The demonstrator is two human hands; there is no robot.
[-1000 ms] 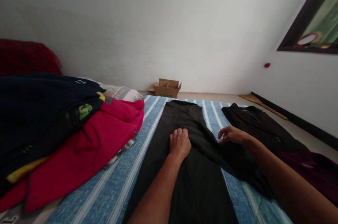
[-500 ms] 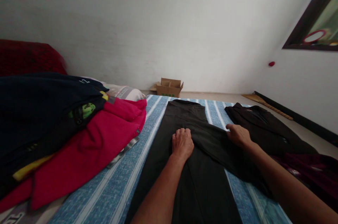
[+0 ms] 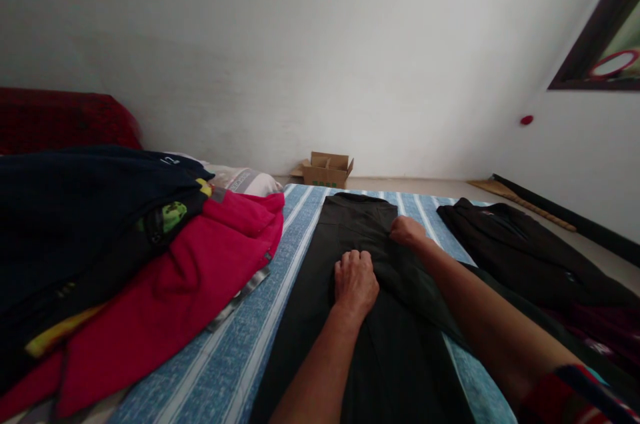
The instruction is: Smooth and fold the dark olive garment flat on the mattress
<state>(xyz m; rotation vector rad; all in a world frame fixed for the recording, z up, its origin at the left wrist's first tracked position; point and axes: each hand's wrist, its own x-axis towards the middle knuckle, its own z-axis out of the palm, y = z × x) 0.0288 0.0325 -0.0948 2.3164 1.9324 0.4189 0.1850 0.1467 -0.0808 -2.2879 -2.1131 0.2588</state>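
"Across the striped blue sheet [image 3: 200,371], what can you read?"

"Little. Small white characters, perhaps a 12, mark the navy garment [image 3: 90,191] on the left-hand pile. Past it, pale bedding [image 3: 245,180] carries lettering on a grey band, too small to make out. Green print on the open cardboard box [image 3: 325,176] by the wall is unreadable too."

"And the dark trousers [image 3: 400,324], where are they?"

"Laid on the sheet, between the pink garment [image 3: 215,271] on the left and a folded dark garment [image 3: 520,237] on the right. Their waistband [image 3: 360,199] points away toward the wall; the long axis runs from there back to the near edge of view, roughly along the stripes."

"How are the hands?"

"The left hand [image 3: 356,283] lies palm down on the middle of the trousers, fingers side by side and bent. The right hand [image 3: 407,231] is at their right edge, farther toward the waistband, fingers curled in like a loose fist."

"Pinching cloth?"

"I can't tell for either: the fingertips of the right are hidden, and the left palm is out of sight."
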